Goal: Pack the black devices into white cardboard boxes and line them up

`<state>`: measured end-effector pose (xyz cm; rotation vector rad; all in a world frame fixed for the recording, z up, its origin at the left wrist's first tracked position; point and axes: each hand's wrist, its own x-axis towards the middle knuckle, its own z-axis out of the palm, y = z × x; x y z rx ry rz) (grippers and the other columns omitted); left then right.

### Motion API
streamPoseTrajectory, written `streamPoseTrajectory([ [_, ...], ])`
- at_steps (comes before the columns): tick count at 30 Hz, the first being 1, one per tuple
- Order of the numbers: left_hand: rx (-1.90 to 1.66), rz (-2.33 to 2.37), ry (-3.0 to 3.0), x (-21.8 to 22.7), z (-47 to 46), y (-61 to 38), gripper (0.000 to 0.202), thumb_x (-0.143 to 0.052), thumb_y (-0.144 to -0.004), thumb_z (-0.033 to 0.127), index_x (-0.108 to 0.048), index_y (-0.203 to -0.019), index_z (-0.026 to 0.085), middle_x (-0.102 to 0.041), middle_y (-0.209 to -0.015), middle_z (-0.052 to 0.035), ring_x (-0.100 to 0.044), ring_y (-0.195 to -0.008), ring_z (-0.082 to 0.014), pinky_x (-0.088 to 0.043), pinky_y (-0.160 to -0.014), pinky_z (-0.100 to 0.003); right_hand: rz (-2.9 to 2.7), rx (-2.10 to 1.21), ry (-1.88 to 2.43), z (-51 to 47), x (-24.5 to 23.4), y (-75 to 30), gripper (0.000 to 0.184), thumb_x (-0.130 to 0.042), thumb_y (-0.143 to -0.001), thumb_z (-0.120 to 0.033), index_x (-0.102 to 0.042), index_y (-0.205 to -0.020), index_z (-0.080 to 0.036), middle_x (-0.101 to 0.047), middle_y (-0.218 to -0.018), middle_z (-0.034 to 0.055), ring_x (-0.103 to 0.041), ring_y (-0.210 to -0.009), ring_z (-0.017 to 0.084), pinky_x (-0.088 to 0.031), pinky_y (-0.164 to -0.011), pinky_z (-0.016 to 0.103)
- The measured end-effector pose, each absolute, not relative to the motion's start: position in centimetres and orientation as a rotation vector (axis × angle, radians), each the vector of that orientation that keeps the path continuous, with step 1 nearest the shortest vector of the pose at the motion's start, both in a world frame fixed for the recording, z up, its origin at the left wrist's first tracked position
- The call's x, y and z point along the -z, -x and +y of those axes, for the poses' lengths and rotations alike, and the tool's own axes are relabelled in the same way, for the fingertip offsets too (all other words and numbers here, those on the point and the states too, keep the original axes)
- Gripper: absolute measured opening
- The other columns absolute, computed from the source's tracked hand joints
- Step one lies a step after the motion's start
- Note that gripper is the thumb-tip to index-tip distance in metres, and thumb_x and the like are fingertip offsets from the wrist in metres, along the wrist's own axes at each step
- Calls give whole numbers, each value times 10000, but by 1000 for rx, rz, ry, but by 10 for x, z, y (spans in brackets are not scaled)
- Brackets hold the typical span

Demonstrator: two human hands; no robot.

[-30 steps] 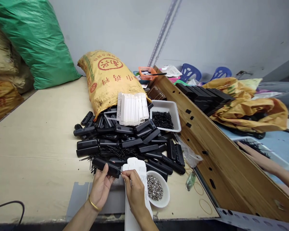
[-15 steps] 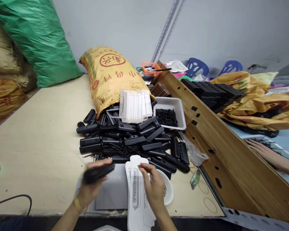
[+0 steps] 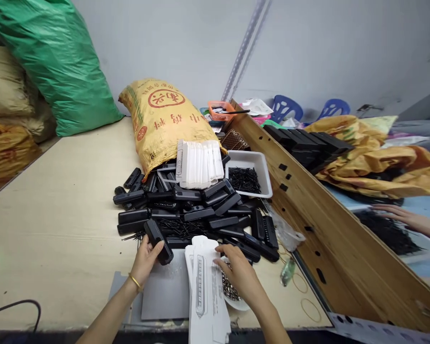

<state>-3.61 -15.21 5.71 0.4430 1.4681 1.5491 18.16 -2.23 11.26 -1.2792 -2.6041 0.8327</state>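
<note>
My left hand [image 3: 145, 260] grips a black plastic part [image 3: 158, 241] at the near edge of a heap of like black parts [image 3: 197, 210] on the beige table [image 3: 57, 229]. My right hand [image 3: 239, 274] rests with its fingers stretched over a white bowl of small metal screws [image 3: 231, 291], its fingertips touching the top of a stack of white printed cards [image 3: 206, 291]. A grey mat [image 3: 165, 291] lies under the left hand.
A yellow woven sack [image 3: 161, 119] spills the black parts. A bundle of white cards [image 3: 199, 163] and a white tray of thin black pins [image 3: 248, 177] sit behind. A wooden divider [image 3: 322, 220] runs on the right; beyond it another person's hand [image 3: 397, 215] reaches over black pins.
My left hand swung out left with the black part, then came back to the heap's edge. My right hand left the part and moved to the cards and bowl.
</note>
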Motion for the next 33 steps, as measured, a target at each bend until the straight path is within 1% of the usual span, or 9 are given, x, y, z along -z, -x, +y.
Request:
streamPoseTrajectory([
  [3,-1394,1839,-712,-47,-149,34,516,-598,-721,504,-507,-1095,161,-667,-980,-117,-632,-869,-241,-491,-760,-362,-2744,-895,1283,-20,-110,-192,363,-574,-689,-136,-539,-1040,-224,-549,-1123,58,-484,-1047,250,-408,-824,334],
  [6,-1296,2009,-875,-48,-139,35,447,-544,-751,510,-573,-1033,165,-674,-895,-96,-626,-791,-250,-479,-747,-392,-2813,-907,1291,-14,-105,-189,478,-600,-632,-108,-513,-1090,-216,-529,-1105,61,-472,-1037,246,-396,-822,323],
  [11,-1438,2069,-952,-63,-106,54,433,-519,-768,492,-591,-1059,180,-623,-1025,-109,-556,-1007,-274,-398,-906,-401,-2805,-929,1196,2,-105,-177,223,-614,-630,-118,-527,-814,-209,-544,-863,14,-500,-840,201,-383,-696,274],
  [16,-1530,2089,-954,-74,-88,71,437,-498,-800,452,-556,-1130,172,-629,-1018,-112,-565,-972,-260,-397,-888,-388,-2743,-855,1099,10,-106,-177,159,-564,-663,-76,-474,-612,-198,-541,-677,-6,-485,-705,180,-333,-616,260],
  [18,-1526,2060,-969,-78,-80,69,490,-533,-784,434,-519,-1198,172,-648,-901,-86,-589,-877,-245,-417,-851,-384,-2696,-861,1076,12,-106,-179,159,-552,-676,-83,-470,-605,-199,-542,-654,-10,-481,-685,175,-328,-609,259],
  [22,-1467,1928,-1071,-88,-46,54,598,-640,-709,390,-501,-1253,182,-624,-731,-39,-597,-743,-227,-438,-802,-369,-2645,-878,1074,17,-115,-182,137,-529,-718,-145,-455,-618,-202,-537,-649,-11,-487,-668,170,-337,-601,259],
  [27,-1462,1795,-1121,-109,-38,34,643,-690,-666,380,-514,-1244,162,-592,-1026,-119,-528,-1012,-268,-392,-912,-385,-2535,-853,1068,21,-129,-177,171,-507,-780,-215,-430,-628,-204,-523,-657,-10,-486,-675,168,-358,-631,279],
  [30,-1328,1301,-948,-116,-76,17,607,-647,-724,396,-486,-1263,169,-577,-1112,-124,-543,-1020,-242,-429,-872,-352,-2332,-990,989,21,-130,-168,187,-508,-812,-270,-443,-650,-203,-541,-700,-1,-504,-704,166,-388,-666,292],
  [33,-1087,804,-600,-115,-116,-1,536,-623,-743,453,-569,-1142,100,-643,-979,-151,-619,-867,-228,-473,-774,-335,-2094,-1355,776,17,-126,-156,225,-530,-822,-354,-458,-676,-200,-560,-739,11,-524,-707,158,-422,-666,294],
])
